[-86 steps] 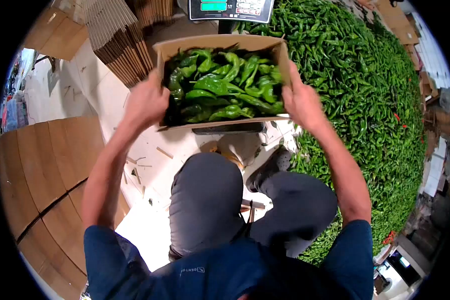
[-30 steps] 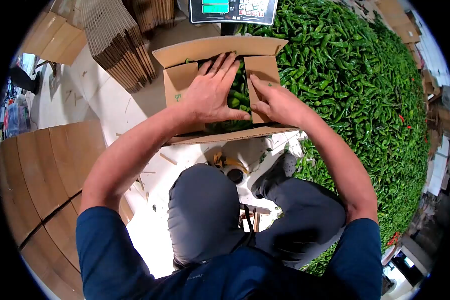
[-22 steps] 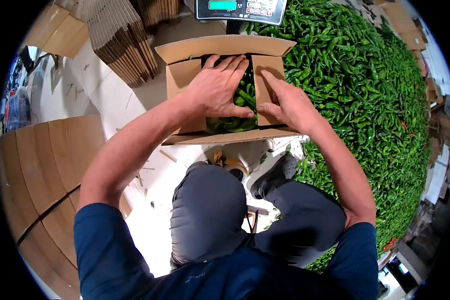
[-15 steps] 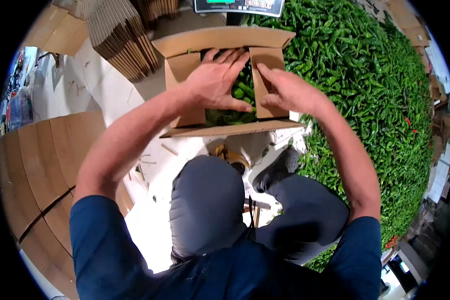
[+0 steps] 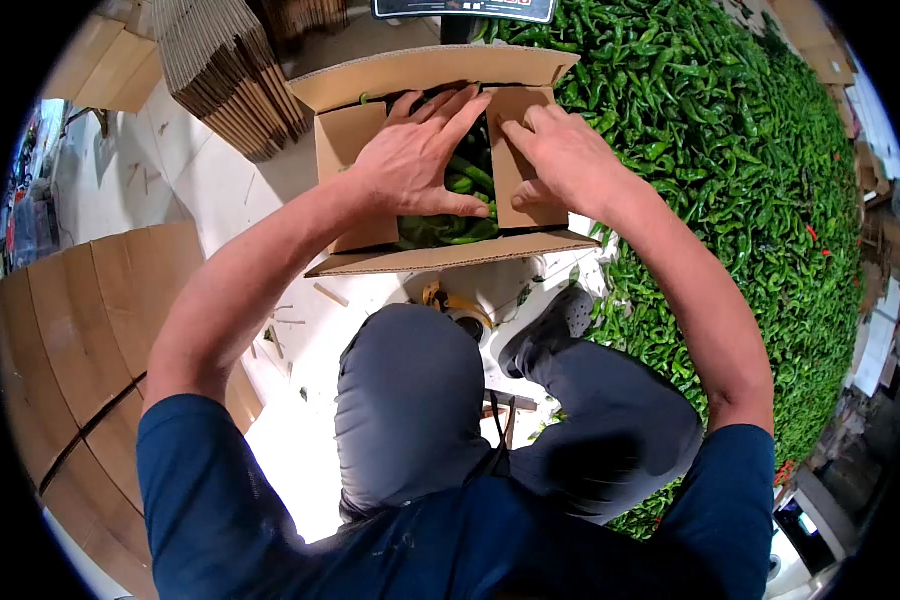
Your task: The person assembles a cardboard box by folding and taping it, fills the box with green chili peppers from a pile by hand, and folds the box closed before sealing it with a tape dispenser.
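An open cardboard box (image 5: 450,257) stands in front of my knees with green peppers (image 5: 473,178) inside. Its two short end flaps are folded inward, while the long far and near flaps lean outward. My left hand (image 5: 418,155) lies over the peppers with its fingers spread toward the far wall and its thumb pointing right. On the right end flap (image 5: 517,125) rests my right hand (image 5: 567,160), its fingers bent and thumb apart. Neither hand appears to hold anything. Most peppers at the box's left are hidden beneath my left hand.
A large heap of green peppers (image 5: 730,200) spreads along the right. Flattened cartons (image 5: 225,75) are stacked beyond the box at the left, and cardboard boxes (image 5: 100,320) stand at my left. A yellow tape dispenser (image 5: 460,303) lies near my knee. Part of a dark display device (image 5: 465,8) shows at the top.
The box and both hands sit slightly farther left in the view, as do the surroundings. My right hand has moved a little up along the flap. My left hand keeps its spread pose.
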